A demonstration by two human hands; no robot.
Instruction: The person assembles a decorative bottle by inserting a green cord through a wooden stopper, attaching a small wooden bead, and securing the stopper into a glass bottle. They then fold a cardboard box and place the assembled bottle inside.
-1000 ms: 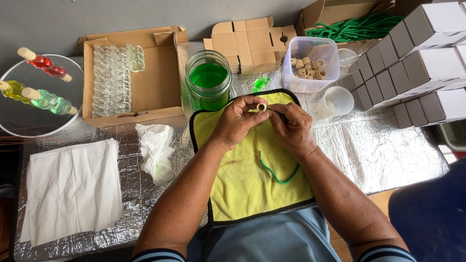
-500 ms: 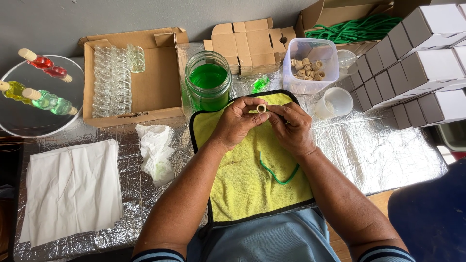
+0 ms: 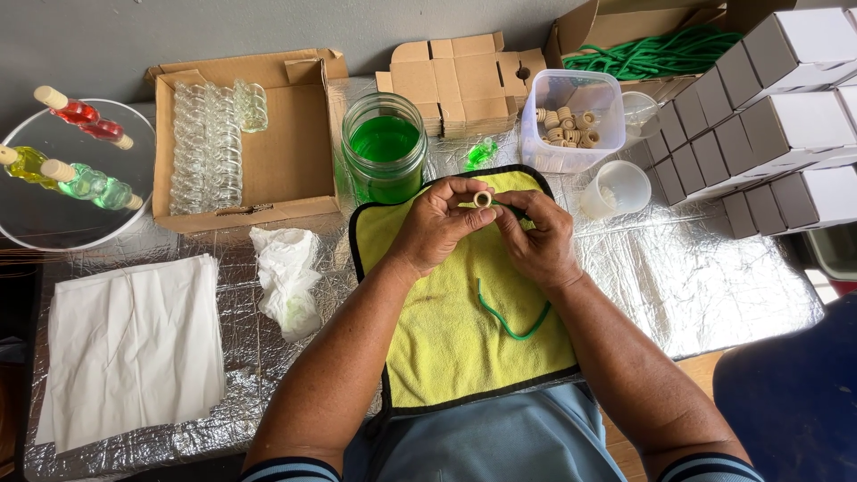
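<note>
Nearest me, a green cord [image 3: 511, 319] lies loose on the yellow cloth [image 3: 446, 348]. Above it my left hand [image 3: 437, 228] and right hand [image 3: 536, 241] meet, both pinching a small cork [image 3: 483, 198] between fingertips. I judge I'm threading the cork; next calls for steady alignment. Farther off stands the jar of green liquid [image 3: 385, 152]
</note>
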